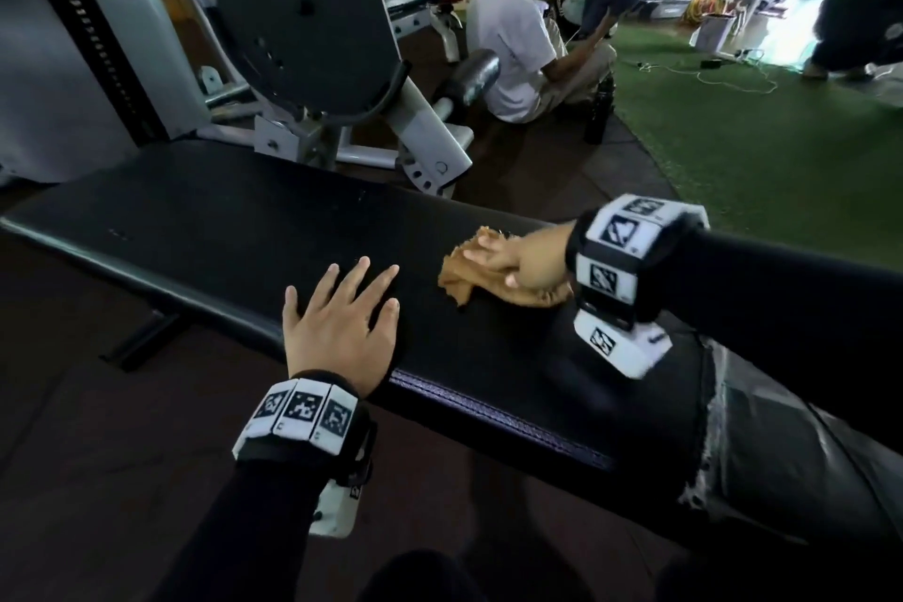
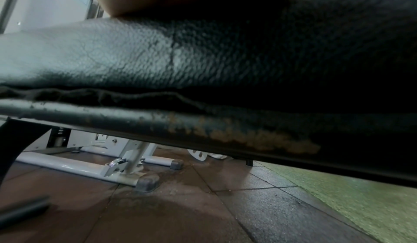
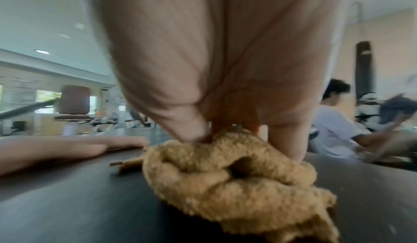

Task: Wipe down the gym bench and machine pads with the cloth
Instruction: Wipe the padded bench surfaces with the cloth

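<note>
The left hand (image 1: 340, 327) lies flat on the black bench tabletop (image 1: 205, 230), fingers straight and spread, holding nothing. Just to its right, apart from it, the right hand (image 1: 518, 262) presses the bunched tan cloth (image 1: 457, 273) onto the pad, thumb and fingers gripping its folds (image 3: 228, 166). Only the left wrist view shows the pad's side: a grained cover over a worn, rust-flecked frame rail (image 2: 203, 129). Past the bench, a person in a white shirt (image 1: 513, 44) sits on the floor.
</note>
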